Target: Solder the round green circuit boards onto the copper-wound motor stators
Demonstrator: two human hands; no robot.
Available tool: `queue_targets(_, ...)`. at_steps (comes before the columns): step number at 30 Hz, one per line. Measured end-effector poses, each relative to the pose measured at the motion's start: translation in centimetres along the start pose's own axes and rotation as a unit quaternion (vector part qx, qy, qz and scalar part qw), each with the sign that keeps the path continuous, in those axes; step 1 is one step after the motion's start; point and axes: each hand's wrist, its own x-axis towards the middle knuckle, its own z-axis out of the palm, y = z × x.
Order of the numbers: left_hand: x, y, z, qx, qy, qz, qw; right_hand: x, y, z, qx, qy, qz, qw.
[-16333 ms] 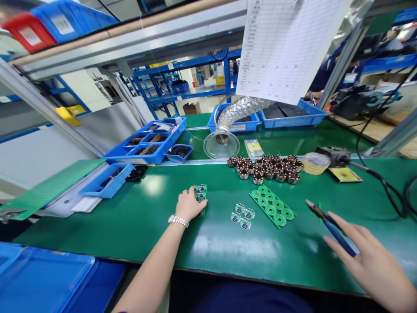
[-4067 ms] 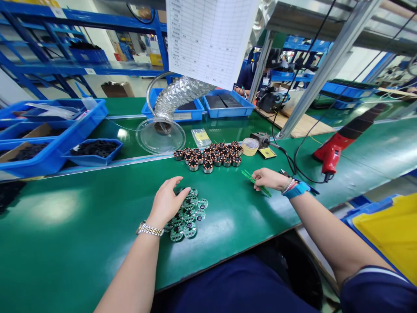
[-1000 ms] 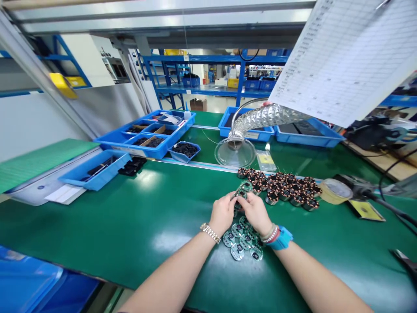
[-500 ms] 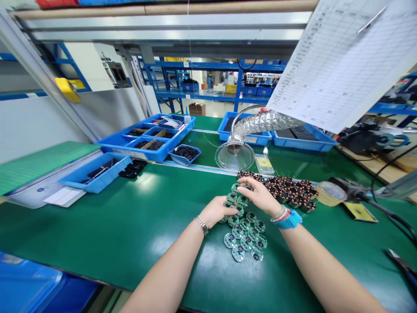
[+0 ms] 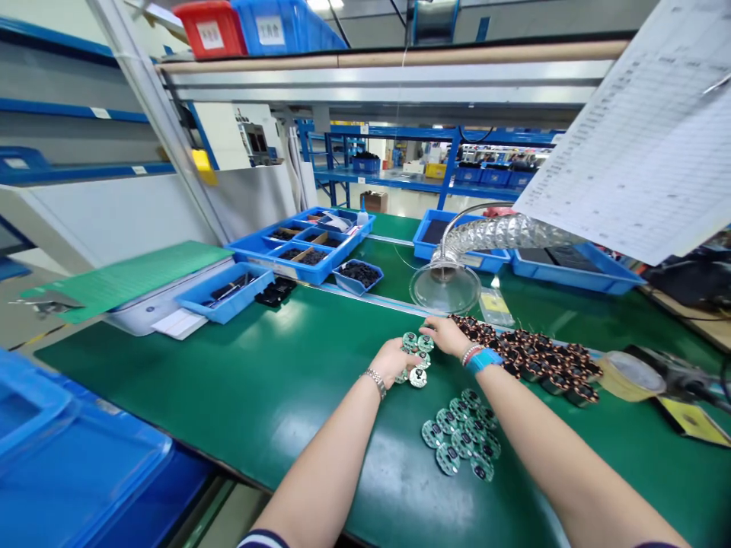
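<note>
My left hand (image 5: 393, 361) grips a small joined cluster of round green circuit boards (image 5: 424, 343), its thumb lying over them. My right hand (image 5: 446, 336) is at the cluster's upper right, fingers pinched together; what is between the fingertips is too small to make out. Nearer to me on the green mat lies a larger group of round circuit boards (image 5: 463, 441), with dark square chips showing on several. Beyond and right of my right hand stand many copper-wound motor coils (image 5: 534, 354), packed close together.
A clear funnel-shaped fume hood (image 5: 445, 288) on a flexible duct stands behind my hands. Blue parts trays (image 5: 311, 274) and a small blue bin (image 5: 358, 289) line the back left. A roll of tape (image 5: 631, 374) sits at right. A paper sheet (image 5: 633, 144) hangs upper right.
The cluster in my left hand is now apart from the larger group on the mat. My right hand has shifted to the cluster's upper edge. The camera view has turned left and up.
</note>
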Motion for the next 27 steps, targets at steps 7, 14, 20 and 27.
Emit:
queue_targets(7, 0.4, 0.0, -0.5, 0.008, 0.003, 0.009, 1.0, 0.2, -0.2, -1.5, -0.033, -0.065, -0.009, 0.997)
queue_targets(14, -0.2, 0.5, -0.4, 0.027, -0.032, 0.022, 0.999, -1.5, -2.1, -2.2, -0.015, -0.065, -0.103, 0.992)
queue_targets(20, -0.4, 0.6, -0.5, 0.015, -0.064, -0.025, 0.998, -2.1, -1.5, -2.2, -0.033, 0.01, -0.075, 0.997)
queue_targets(27, 0.2, -0.3, 0.6, -0.016, 0.003, -0.042, 0.999, -2.2, -1.4, -0.3, -0.073, 0.05, 0.019, 0.996)
